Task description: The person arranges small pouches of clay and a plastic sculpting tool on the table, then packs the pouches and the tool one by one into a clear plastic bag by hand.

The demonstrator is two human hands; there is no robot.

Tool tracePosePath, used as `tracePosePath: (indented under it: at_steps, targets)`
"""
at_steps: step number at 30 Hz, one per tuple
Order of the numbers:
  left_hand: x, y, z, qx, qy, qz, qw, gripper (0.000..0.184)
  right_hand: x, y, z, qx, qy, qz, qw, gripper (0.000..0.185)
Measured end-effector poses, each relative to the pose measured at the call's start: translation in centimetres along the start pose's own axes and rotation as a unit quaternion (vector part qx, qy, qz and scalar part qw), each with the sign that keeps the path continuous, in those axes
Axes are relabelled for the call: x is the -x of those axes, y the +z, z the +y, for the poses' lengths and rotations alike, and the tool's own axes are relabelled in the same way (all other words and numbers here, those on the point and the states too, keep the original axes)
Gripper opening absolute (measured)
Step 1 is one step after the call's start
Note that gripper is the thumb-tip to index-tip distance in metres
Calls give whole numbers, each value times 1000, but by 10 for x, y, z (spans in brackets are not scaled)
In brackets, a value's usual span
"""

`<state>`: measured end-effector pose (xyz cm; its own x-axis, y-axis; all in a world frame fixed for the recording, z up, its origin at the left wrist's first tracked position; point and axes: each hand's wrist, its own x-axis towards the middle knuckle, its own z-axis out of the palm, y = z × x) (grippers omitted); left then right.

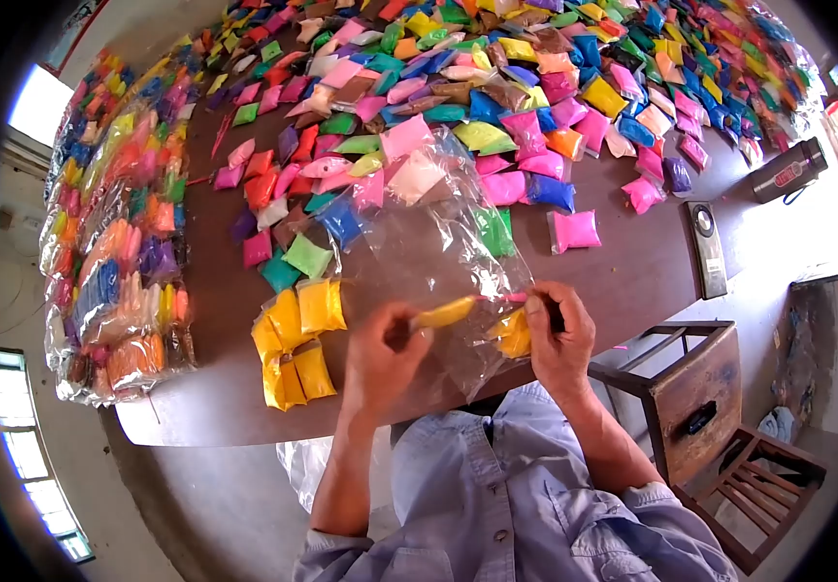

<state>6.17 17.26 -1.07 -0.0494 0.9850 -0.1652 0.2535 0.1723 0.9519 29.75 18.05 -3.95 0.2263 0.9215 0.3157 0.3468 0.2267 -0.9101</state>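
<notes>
Brown table [220,339], small packets [419,87] heaped from 11 to 2 o'clock, bagged packets [128,262] at 9, wooden chair [695,398] at 4. Left hand [388,351]: fingers closed, pinching one end of a yellow packet [446,313], mid-view, over the clear bag [433,252]. Right hand [559,333]: thumb and fingers pinched on the bag's edge beside more yellow packets [511,334] (exact hold hard to tell). Yellow pile [297,339] at 8. Packet looks light, soft, squashy – slick film, could split; best held by a flat end, gently. Bag likely flimsy, slippery – best held at the rim. Flask [789,170] at 2 has a reddish label, not readable; no other writing legible.
</notes>
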Motion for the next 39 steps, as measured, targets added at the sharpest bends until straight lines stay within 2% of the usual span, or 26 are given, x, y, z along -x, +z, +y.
tracePosePath:
  at_steps: [2,7,9,11,13,16,19,24,26,28,35,37,39]
  targets:
    - [3,-9,-3,-17,-25,53,998,19,-1,0,-1,5,0,1,1000,11]
    - [0,-2,2,-47,32,20,998,20,0,-1,-1,18,-6,-14,1000,10]
    - [-5,7,14,-143,88,-17,986,21,1,-2,0,20,-6,-26,999,14]
    - [-14,17,12,-126,122,-28,984,21,1,-3,3,21,-5,-25,999,14]
    - [-22,23,11,-172,261,-49,948,20,0,-1,3,20,-3,-26,999,15]
    - [-29,32,14,-185,312,-70,929,26,-1,1,4,-5,-9,-11,1000,12]
    - [-37,39,15,-188,303,-92,930,25,1,0,8,15,-20,-18,1000,16]
    - [-34,45,11,-185,301,-79,932,22,1,1,1,18,40,-5,999,15]
    - [-33,47,7,-190,301,-75,932,22,1,2,3,15,28,1,999,14]
    - [-32,50,-3,-197,321,-72,924,35,1,3,3,12,15,5,1000,14]
    - [-22,41,4,-247,335,-87,905,33,-1,4,-4,19,17,7,1000,12]
    - [-12,32,15,-206,310,-48,927,32,0,4,-3,23,30,10,999,11]
    - [1,15,20,-244,298,-9,923,30,0,4,0,33,15,10,999,11]
